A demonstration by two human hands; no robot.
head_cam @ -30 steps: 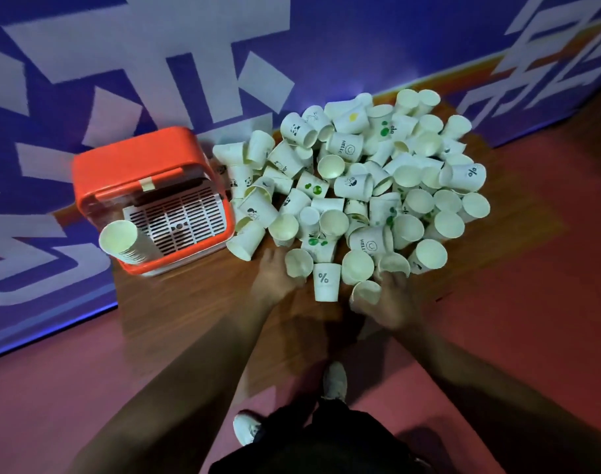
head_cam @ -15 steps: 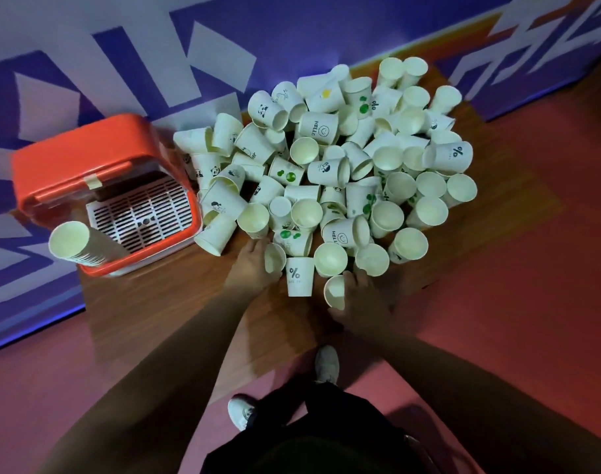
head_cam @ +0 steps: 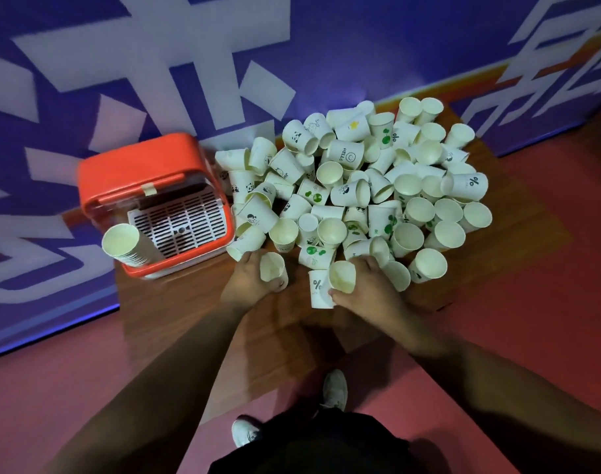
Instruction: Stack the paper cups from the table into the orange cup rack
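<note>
A big heap of white paper cups (head_cam: pixel 360 196) covers the right part of the wooden table (head_cam: pixel 176 302). The orange cup rack (head_cam: pixel 145 169) stands at the left with a white grid inside and a stack of nested cups (head_cam: pixel 128 246) leaning out of its front left corner. My left hand (head_cam: pixel 249 282) grips one paper cup (head_cam: pixel 271 266) at the heap's near edge. My right hand (head_cam: pixel 367 289) grips another cup (head_cam: pixel 341 277), right beside an upside-down cup marked % (head_cam: pixel 318 290).
A blue wall (head_cam: pixel 292 46) with large white shapes rises directly behind the table. Red floor (head_cam: pixel 531 302) surrounds the table, and my two white shoes (head_cam: pixel 335 388) stand below its near edge.
Both hands have closed round a cup each and lifted them slightly from the heap's near edge. The camera view has shifted, so the rack sits more toward the centre.
</note>
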